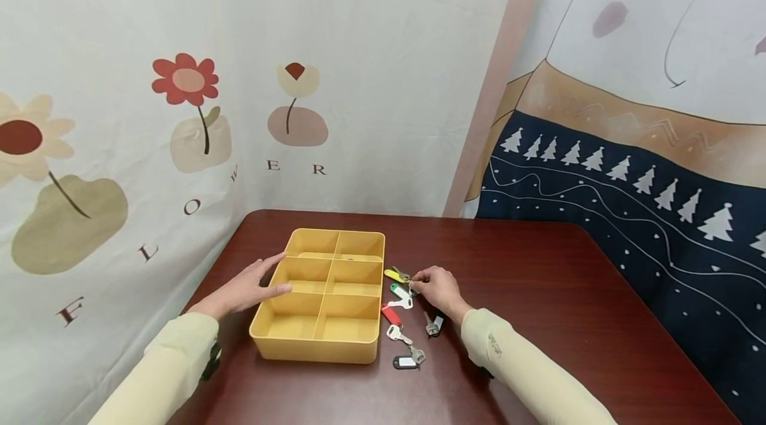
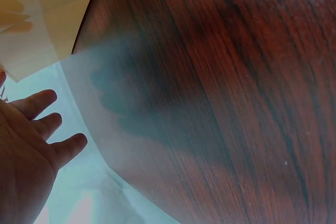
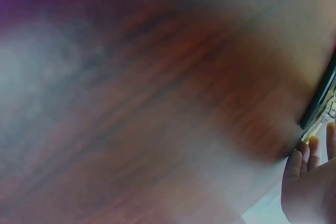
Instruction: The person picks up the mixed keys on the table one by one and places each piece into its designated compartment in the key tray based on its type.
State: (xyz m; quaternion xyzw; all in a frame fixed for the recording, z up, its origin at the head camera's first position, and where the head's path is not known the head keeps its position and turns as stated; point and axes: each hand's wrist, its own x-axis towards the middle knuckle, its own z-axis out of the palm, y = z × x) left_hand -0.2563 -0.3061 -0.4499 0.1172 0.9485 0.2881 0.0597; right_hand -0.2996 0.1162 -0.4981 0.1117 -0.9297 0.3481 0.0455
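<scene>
The right hand (image 1: 439, 288) pinches one of the keys (image 1: 401, 336) right of the box (image 1: 314, 350); the left hand (image 1: 248, 288), fingers extended, touches its left side.

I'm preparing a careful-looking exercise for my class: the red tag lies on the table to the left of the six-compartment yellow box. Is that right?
Not quite: the red tag lies on the table to the right of the six-compartment yellow box, as the head view shows.
</scene>
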